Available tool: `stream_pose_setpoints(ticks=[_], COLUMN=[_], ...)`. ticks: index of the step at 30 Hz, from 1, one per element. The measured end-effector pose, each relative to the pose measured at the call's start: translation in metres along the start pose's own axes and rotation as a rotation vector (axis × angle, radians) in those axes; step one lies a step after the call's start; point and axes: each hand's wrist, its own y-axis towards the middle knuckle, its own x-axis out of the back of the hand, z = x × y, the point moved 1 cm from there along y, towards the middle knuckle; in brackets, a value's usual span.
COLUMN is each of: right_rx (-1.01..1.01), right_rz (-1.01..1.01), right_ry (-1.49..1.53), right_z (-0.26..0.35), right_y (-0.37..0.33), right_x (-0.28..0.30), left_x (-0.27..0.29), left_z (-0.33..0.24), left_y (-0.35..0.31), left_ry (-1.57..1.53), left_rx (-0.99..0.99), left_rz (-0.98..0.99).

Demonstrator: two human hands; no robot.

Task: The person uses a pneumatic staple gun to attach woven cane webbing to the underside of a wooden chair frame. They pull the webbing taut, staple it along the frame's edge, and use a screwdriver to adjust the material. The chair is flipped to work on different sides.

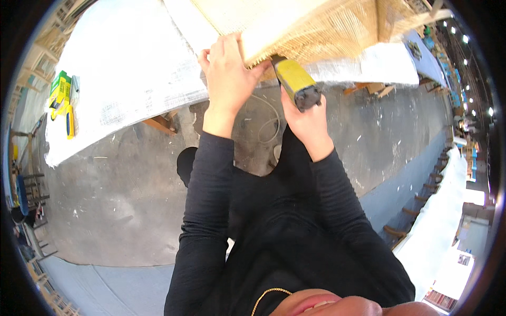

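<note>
A tan woven cane piece on a pale frame lies at the near edge of a plastic-covered table. My left hand is closed over its near left edge, fingers on top and thumb along the frayed cane. In my right hand is a yellow and black staple gun. Its dark nose meets the cane's edge just right of my left thumb. The handle is mostly hidden under the tool's body and my fingers.
On the table's left end sit a green and yellow box and a yellow-handled tool. A pale thin hose loops over the grey floor below. Wooden legs show beneath the table. Another long white-covered table stands at right.
</note>
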Motion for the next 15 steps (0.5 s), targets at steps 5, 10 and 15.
stream_pose_setpoints(ticks=[5,10,15], right_rx=[-0.090,-0.078,-0.005], right_rz=[-0.028,0.007,-0.008], right_ry=[0.118,0.043,0.000], right_z=[0.006,0.003,0.004], right_y=[0.002,-0.006,-0.003], right_x=[-0.002,-0.005,-0.011], left_x=[0.007,0.009,0.005], left_z=[0.003,0.001,0.004], left_y=[0.002,0.002,-0.001], left_ry=[-0.006,-0.051,-0.047], left_rx=[0.009,0.009,-0.013], left_rz=[0.031,0.054,0.041])
